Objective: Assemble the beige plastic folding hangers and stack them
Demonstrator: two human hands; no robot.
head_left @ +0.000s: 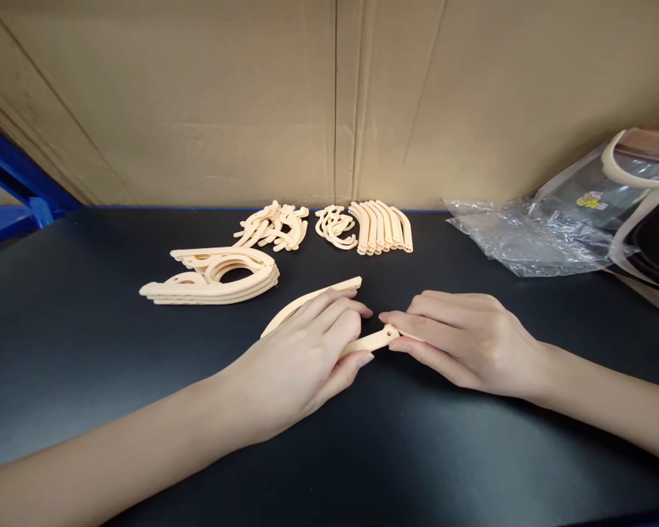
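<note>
My left hand (307, 359) is closed around a beige plastic folding hanger (286, 310), whose curved arm shows beyond the knuckles. The hanger's other end, with a small round hole, sticks out past my left thumb. At that end my right hand (466, 340) pinches a thin beige plastic piece (411, 337) between thumb and fingers. Most of this piece is covered by the fingers, so I cannot tell its full shape. Both hands are low over the black tabletop (329, 454).
To the left lies a stack of folded beige hangers (214, 294). Further back are a loose pile of beige parts (274, 225), several curved hooks (334, 225) and a row of hanger arms (381, 228). Clear plastic bags (532, 234) lie at right. Cardboard (225, 95) stands behind.
</note>
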